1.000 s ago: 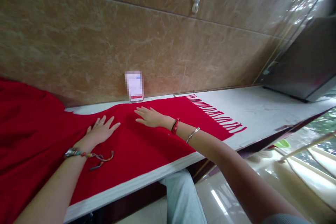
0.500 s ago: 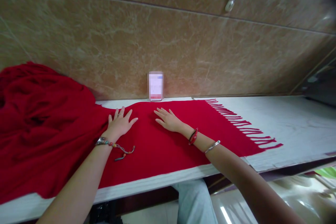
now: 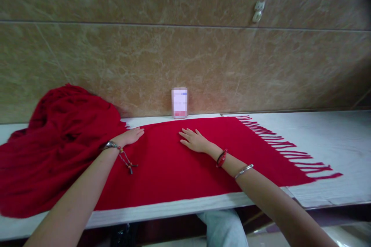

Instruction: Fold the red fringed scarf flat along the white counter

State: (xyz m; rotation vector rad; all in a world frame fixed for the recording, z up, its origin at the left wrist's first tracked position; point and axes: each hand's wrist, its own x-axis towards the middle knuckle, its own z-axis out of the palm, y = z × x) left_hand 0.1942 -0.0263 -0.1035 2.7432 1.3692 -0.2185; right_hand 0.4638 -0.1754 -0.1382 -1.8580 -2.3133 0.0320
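A red fringed scarf (image 3: 162, 173) lies spread over the white tabletop, its tassels pointing right. On the left the rest of the same red cloth is heaped in loose folds. My left hand (image 3: 131, 136) rests near the border of that heap, by the scarf's far edge; its fingers stretch out to the right, close together, and hold nothing that I can see. Palm down on the flat part lies my right hand (image 3: 193, 140), open with its fingers slightly spread. Bracelets circle both wrists; beaded cords dangle from the left one.
A phone with a blurred screen (image 3: 179, 103) leans upright against the brown marbled wall (image 3: 150, 65) behind the scarf. The white tabletop (image 3: 333, 139) runs on to the right. A small white wall fitting (image 3: 258, 11) is higher up. Below the front edge a knee (image 3: 226, 227) shows.
My left hand has turned from spread fingers to fingers held together, pointing right. My right hand stays flat on the scarf. The whole view has shifted and levelled slightly.
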